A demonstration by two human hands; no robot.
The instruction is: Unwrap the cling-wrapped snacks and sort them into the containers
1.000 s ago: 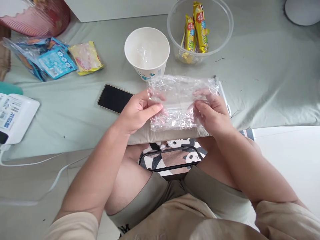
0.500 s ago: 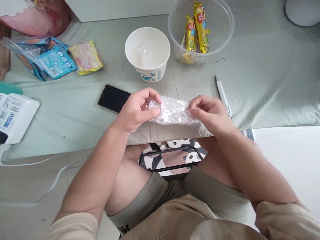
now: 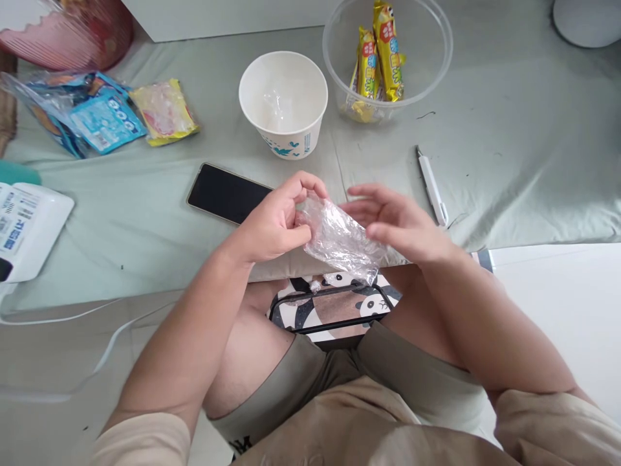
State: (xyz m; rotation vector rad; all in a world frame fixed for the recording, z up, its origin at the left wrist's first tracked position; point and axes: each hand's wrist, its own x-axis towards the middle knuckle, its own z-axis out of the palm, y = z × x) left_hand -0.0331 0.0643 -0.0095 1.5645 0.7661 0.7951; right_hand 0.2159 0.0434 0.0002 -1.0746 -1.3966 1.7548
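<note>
My left hand (image 3: 274, 220) pinches one end of a crumpled clear plastic wrap (image 3: 339, 238), which hangs down to the right over the table's front edge. My right hand (image 3: 398, 223) hovers just right of the wrap with its fingers stretched out and apart, holding nothing. A white paper cup (image 3: 284, 103) with a scrap of clear plastic inside stands beyond my hands. Right of the cup is a clear plastic bowl (image 3: 436, 58) holding yellow snack bars (image 3: 381, 58). A black phone (image 3: 226, 193) lies face down just left of my left hand.
A white pen-like tool (image 3: 431, 188) lies right of my right hand. Blue and yellow snack packets (image 3: 116, 116) lie at the back left, a white device (image 3: 26, 226) with a cable at the left edge. A panda-print stool (image 3: 334, 304) shows between my knees.
The wrap was held spread between both hands, then bunched into a roll. My right hand has let go and opened; the wrap now hangs from my left hand.
</note>
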